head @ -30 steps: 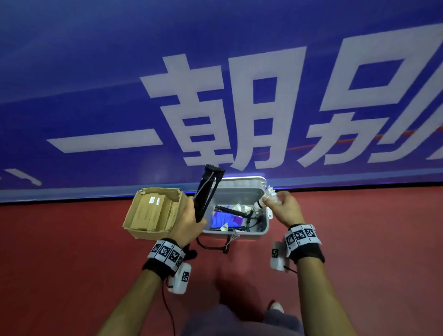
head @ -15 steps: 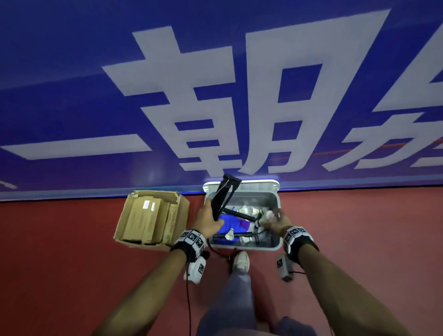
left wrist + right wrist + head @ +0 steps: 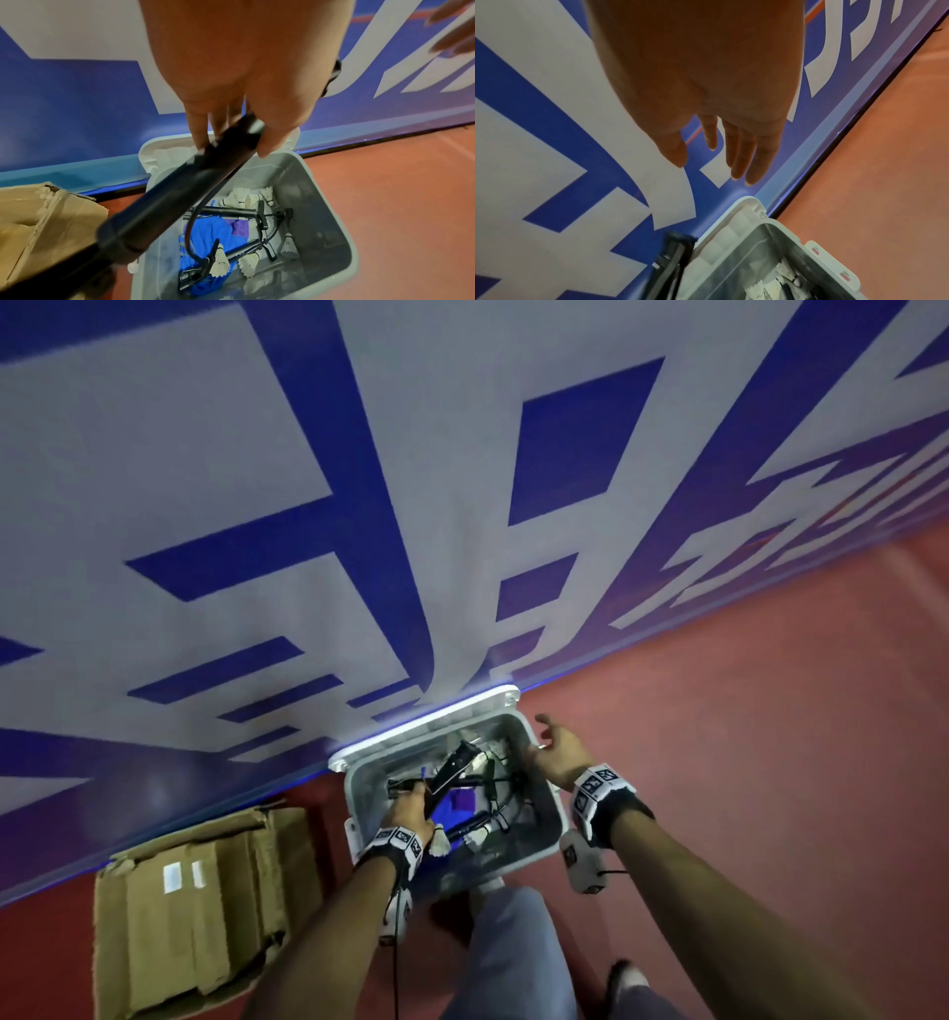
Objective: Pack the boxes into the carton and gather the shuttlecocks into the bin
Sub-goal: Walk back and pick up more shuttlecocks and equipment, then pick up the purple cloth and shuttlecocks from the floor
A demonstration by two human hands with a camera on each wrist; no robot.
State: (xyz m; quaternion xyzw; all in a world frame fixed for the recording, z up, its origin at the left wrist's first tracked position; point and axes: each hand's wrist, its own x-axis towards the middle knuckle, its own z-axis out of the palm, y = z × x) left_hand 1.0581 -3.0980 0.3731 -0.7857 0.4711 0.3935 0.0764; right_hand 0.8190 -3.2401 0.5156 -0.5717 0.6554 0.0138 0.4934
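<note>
A grey bin (image 3: 362, 793) stands on the red floor against the wall. Inside it lie several white shuttlecocks (image 3: 241, 196), black pumps and a blue cloth (image 3: 205, 233). My left hand (image 3: 411, 806) grips a black pump (image 3: 167, 207) and holds it slanting over the bin's left side. My right hand (image 3: 557, 749) hovers open and empty above the bin's right rim, fingers straight (image 3: 741, 158). Left of the bin sits the brown carton (image 3: 110, 916), with flat cardboard boxes (image 3: 174, 916) packed inside.
A blue wall banner (image 3: 359, 505) with large white characters rises directly behind the bin and carton. The bin's white lid (image 3: 426, 726) leans against it. Red floor (image 3: 744, 762) stretches to the right. My leg (image 3: 513, 958) and shoe are just below the bin.
My right hand let the shuttlecock go into the bin and now hangs open. The left hand lowered the pump toward the bin. My head has come much closer to the wall.
</note>
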